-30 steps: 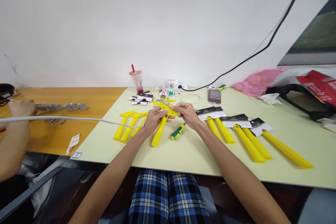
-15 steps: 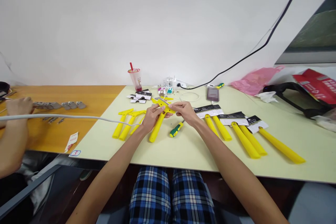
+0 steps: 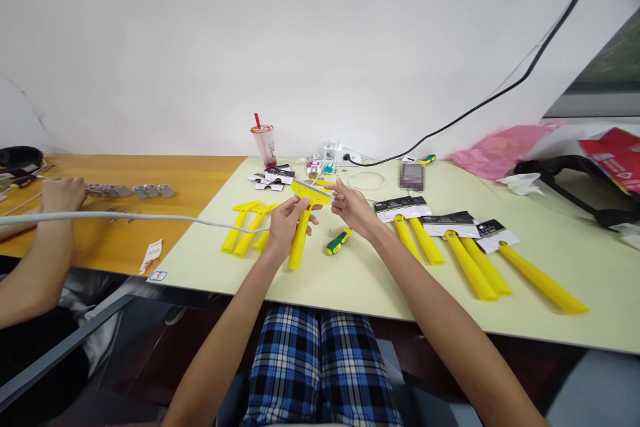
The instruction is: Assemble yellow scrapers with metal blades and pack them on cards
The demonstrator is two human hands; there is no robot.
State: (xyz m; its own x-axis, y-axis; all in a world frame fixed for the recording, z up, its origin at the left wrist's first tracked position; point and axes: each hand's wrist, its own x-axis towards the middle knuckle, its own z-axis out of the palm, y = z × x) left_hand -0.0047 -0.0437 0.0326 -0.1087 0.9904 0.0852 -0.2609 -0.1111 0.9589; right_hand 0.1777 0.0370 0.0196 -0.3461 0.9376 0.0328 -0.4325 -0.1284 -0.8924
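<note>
A yellow scraper [image 3: 299, 243] with a T-shaped head and a grey metal strip along its top edge is tilted in front of me. My left hand [image 3: 286, 225] is closed around its upper handle, thumb on the front just below the head. At the right end of the head is my right hand [image 3: 353, 208], its fingers curled; whatever lies between them is too small to make out. Below that hand a green and yellow screwdriver [image 3: 339, 241] rests on the table. Several yellow scraper handles [image 3: 243, 230] lie left of my left hand, partly behind it.
To the right lie yellow scrapers [image 3: 470, 263] with black-and-white cards on their heads. Behind stand a drink cup [image 3: 265, 145] and a power strip [image 3: 350, 152]. A white cable [image 3: 150, 216] crosses on the left, where a co-worker's hand [image 3: 64, 193] is near metal pieces [image 3: 153, 191].
The view has shifted slightly. The scraper's head is less covered now, with the metal strip showing. My right hand has moved to its right end, while my left hand keeps its hold.
</note>
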